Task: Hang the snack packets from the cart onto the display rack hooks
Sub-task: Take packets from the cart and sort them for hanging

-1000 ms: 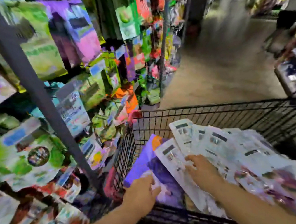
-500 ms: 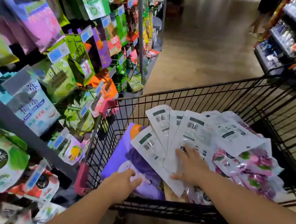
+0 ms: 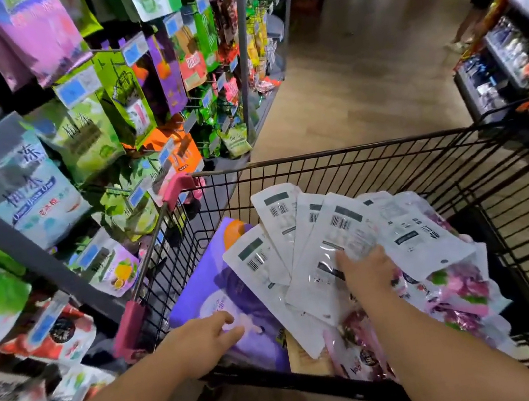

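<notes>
Item 1, display rack (image 3: 21, 246): grey metal uprights running from 7 to 12 o'clock, its wire hooks (image 3: 104, 49) already crowded with glossy pouches in green, purple, orange and pale blue, each row fronted by a small blue price tag (image 3: 135, 51). I can make out no free hook from here. Item 2, cart (image 3: 352, 149): black wire basket filling 3 to 6 o'clock, open grid walls, pink plastic bumpers (image 3: 181, 184) on the corners nearest the rack. Item 3, snack packets, all lying in the cart and none lifted toward the rack, so I judge the hanging of this batch as not yet begun, with the whole load left to go. Sub-lots: a heap of crinkled pink-and-green printed packets (image 3: 461, 294) at 4 o'clock; one large flat purple packet (image 3: 208, 289) with an orange corner at 7 o'clock in the basket; a fan of flat white packets (image 3: 343, 222), backs up, showing barcodes and dark label strips, with clear film windows, thin and slippery by the look of them. Item 4, right hand (image 3: 367, 270): lies on top of the white fan, fingers bent down onto the film. Whether the thumb pinches a packet beneath I cannot tell. Item 5, left hand (image 3: 205, 339): over the near end of the purple packet, fingers loosely extended and apart, gripping nothing that I can see.
</notes>
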